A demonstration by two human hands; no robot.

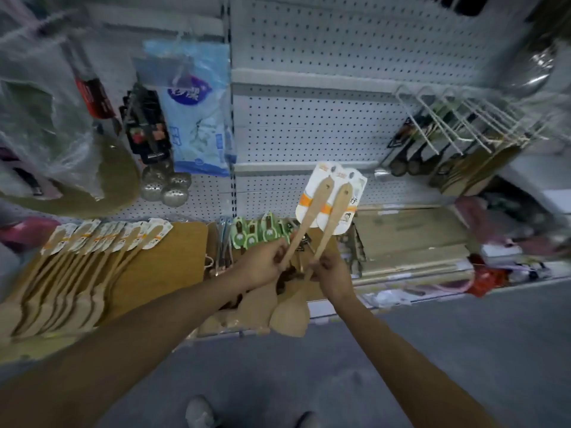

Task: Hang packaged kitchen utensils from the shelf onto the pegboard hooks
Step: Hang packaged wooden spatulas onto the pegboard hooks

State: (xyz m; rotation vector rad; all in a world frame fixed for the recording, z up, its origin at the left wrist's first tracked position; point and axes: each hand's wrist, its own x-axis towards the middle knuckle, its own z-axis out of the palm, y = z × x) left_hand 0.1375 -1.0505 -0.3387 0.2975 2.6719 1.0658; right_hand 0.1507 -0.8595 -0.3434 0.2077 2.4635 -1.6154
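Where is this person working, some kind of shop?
Most likely a housewares aisle in a shop. A white perforated pegboard wall carries wire display hooks, carded wooden spatulas lie in a row on the shelf, and packaged blue gloves hang for sale.

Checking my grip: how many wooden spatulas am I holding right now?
2: one wooden spatula in the left hand, another in the right hand, handles up, near the pegboard.

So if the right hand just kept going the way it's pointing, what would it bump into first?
Probably the bare pegboard behind the shelf. The right hand has its grip on a wooden spatula whose card end leads up and forward toward that panel. Depth is hard to judge, so the spatula's card would likely touch first.
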